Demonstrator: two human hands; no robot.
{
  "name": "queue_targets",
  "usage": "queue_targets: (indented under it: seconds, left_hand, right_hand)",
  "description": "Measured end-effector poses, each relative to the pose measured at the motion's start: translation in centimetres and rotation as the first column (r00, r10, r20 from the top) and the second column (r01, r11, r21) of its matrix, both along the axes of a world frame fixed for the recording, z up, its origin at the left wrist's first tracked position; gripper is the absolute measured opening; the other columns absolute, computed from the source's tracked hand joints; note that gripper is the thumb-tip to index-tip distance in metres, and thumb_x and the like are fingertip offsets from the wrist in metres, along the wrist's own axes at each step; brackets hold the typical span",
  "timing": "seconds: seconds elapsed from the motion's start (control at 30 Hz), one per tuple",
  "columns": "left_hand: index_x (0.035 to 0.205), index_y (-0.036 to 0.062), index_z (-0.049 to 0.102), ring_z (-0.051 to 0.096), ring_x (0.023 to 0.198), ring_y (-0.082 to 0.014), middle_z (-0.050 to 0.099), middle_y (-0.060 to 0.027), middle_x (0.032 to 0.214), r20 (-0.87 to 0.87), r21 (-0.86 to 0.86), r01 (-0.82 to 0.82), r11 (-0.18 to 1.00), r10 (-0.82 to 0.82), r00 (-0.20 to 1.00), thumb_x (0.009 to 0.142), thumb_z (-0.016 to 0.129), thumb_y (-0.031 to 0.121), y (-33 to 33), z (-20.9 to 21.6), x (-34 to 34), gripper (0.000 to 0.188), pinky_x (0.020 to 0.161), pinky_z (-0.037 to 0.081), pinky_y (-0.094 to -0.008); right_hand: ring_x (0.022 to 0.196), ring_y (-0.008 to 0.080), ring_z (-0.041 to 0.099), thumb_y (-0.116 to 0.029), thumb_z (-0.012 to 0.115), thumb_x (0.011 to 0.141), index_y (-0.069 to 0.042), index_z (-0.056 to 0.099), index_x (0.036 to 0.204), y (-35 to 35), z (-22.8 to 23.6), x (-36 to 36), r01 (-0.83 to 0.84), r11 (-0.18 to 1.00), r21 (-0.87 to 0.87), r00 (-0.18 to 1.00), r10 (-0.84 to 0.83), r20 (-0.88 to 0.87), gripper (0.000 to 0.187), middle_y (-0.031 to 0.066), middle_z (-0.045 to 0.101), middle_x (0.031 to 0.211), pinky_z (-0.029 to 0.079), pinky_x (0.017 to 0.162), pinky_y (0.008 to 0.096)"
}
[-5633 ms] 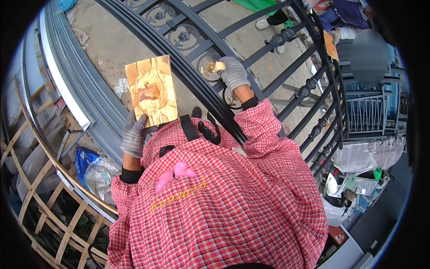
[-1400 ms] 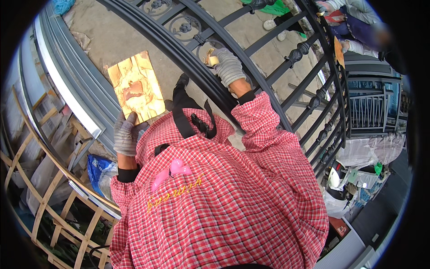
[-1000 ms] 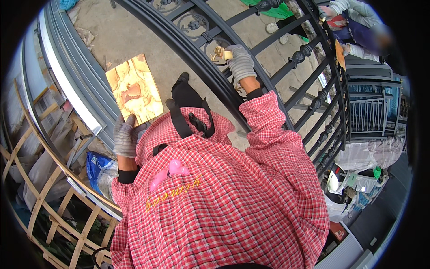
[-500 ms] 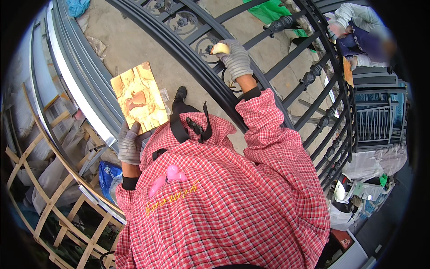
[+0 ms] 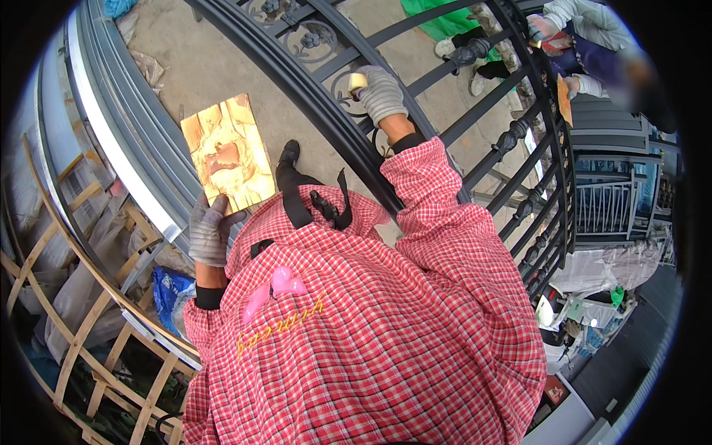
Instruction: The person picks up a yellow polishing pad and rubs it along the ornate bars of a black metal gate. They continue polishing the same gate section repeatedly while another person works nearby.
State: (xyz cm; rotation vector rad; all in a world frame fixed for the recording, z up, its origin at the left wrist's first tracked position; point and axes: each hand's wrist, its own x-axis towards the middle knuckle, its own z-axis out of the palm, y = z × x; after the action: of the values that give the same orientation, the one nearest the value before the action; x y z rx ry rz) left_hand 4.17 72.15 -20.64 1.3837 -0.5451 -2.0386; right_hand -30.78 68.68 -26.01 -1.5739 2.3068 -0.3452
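My left hand [image 5: 211,233], in a grey knit glove, grips the lower edge of a flat wooden board [image 5: 256,167]. Gold and brown paint is smeared thickly over the board's face. My right hand [image 5: 382,96], gloved the same way, pinches a small pale-yellow sponge [image 5: 357,82]. It is over a round scroll ornament in the black metal railing [image 5: 297,89], by the leaf at its centre; whether the sponge touches the metal I cannot tell. Another flower scroll [image 5: 310,41] sits just beyond it in the same band, with dark bars running off to the right.
Across the railing at upper right, a co-worker [image 5: 586,59] in gloves holds a small board [image 5: 564,100]. Stacked grey metal profiles [image 5: 141,141] lie at my left, beside a wooden lattice [image 5: 81,337] and a blue bag [image 5: 172,289]. Green sheeting [image 5: 437,18] covers some floor beyond the railing.
The sponge has turned in my right hand and shifted slightly at the scroll. My left hand still holds the board. The co-worker's hand has moved to the railing's top, and their shoes now show.
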Motion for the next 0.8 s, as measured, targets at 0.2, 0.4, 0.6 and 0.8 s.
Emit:
queue_targets:
  seconds: [0.2,0.4,0.6,0.8]
  left_hand:
    - [0.117,-0.0025,0.036,0.059,0.078,-0.0179,0.054,-0.0119,0.101,-0.008,0.007,-0.008,1.000,0.008,1.000,0.079,0.053,0.010,-0.4,-0.2,0.6,0.044,0.057,0.053,-0.0250]
    - [0.116,-0.0030,0.036,0.059,0.078,-0.0181,0.054,-0.0120,0.100,-0.006,-0.005,-0.021,1.000,0.021,1.000,0.078,0.053,0.010,-0.4,-0.4,0.7,0.044,0.057,0.053,-0.0249]
    - [0.116,-0.0033,0.036,0.059,0.079,-0.0185,0.054,-0.0122,0.100,-0.016,-0.008,-0.003,1.000,0.003,1.000,0.078,0.054,0.011,-0.4,-0.6,1.2,0.044,0.058,0.054,-0.0257]
    - [0.115,-0.0039,0.038,0.059,0.077,-0.0184,0.055,-0.0124,0.100,0.010,-0.016,-0.027,1.000,0.027,1.000,0.078,0.054,0.012,-0.3,-0.3,1.1,0.044,0.056,0.053,-0.0247]
  right_hand:
    - [0.084,0.0292,0.055,-0.014,0.068,0.061,-0.007,0.058,0.090,0.7,0.9,-0.9,0.029,0.984,0.176,0.999,-0.033,0.018,0.031,0.0138,0.058,0.088,0.043,0.073,0.0349]
    - [0.083,0.0298,0.054,-0.013,0.067,0.060,-0.007,0.057,0.090,1.2,0.6,0.3,-0.039,0.999,-0.030,0.998,0.040,0.041,0.031,0.0133,0.057,0.089,0.043,0.073,0.0349]
    - [0.083,0.0307,0.054,-0.011,0.064,0.061,-0.007,0.057,0.089,0.9,0.9,1.5,-0.006,0.997,-0.082,0.997,0.011,0.070,0.029,0.0145,0.056,0.088,0.043,0.073,0.0360]
    - [0.085,0.0317,0.053,-0.011,0.063,0.062,-0.009,0.058,0.088,1.8,-0.1,2.0,-0.066,0.997,0.050,0.997,0.065,0.029,0.027,0.0140,0.056,0.091,0.042,0.073,0.0356]
